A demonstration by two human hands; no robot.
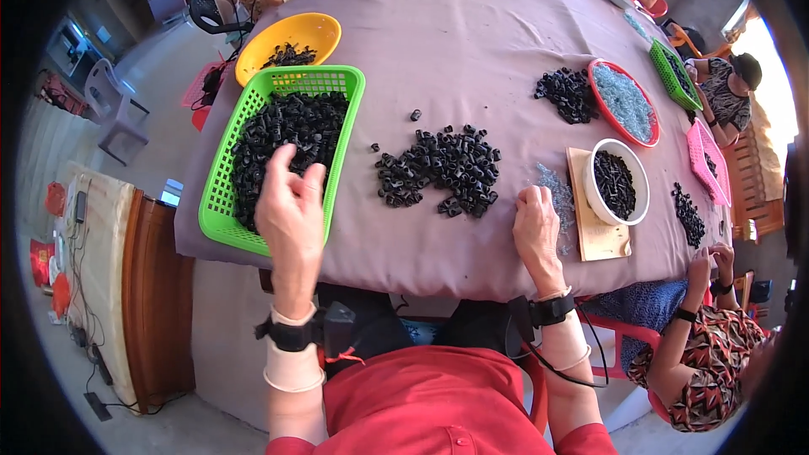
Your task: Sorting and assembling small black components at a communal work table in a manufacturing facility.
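Observation:
Over the near part of a green plastic basket is my left hand, thumb and forefinger apart, with nothing visible between them. Small black plastic pieces fill the basket. My right hand rests at the tablecloth with its fingers curled and pinched together; whatever they hold is hidden. Beside it lie small clear pieces. A loose pile of short black tube-like parts spreads on the cloth between my hands. To the right, a white bowl of narrow black parts stands on a tan board.
A yellow bowl stands behind the basket. Farther right are another black pile and a red tray of clear pieces. A pink basket stands near the right edge. Co-workers sit around the table, one close on my right.

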